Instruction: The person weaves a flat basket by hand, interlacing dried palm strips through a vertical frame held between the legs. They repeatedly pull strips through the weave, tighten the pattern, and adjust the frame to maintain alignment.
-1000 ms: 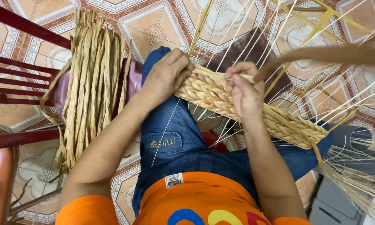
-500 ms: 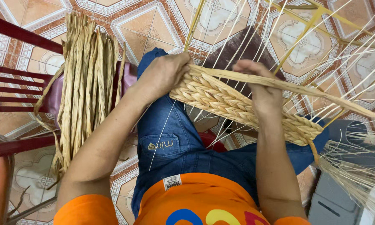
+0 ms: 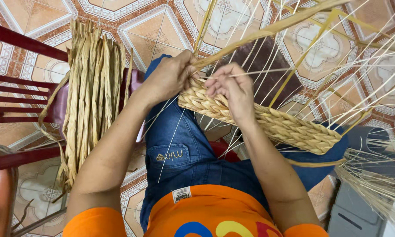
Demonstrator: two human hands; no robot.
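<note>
Since the earlier frame, the long straw strand [image 3: 267,30] has been swung up toward the far right. The woven band [image 3: 267,123] is laid across the lap, its long axis running far-left to near-right. It is gripped by the left hand [image 3: 169,79]; the strand is pinched by the right hand [image 3: 228,87]

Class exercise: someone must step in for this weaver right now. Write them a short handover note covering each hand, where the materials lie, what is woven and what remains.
Left hand: closed on the flat fibre strand at the near end of the woven band.
Right hand: on the band's top edge, fingers pinching among the thin upright stakes.
Materials: band rests across the lap; bundle of spare dried strands lies over the red chair at the left.
Done: several braided rows.
Left: bare stakes stand above the band, unwoven.
</note>
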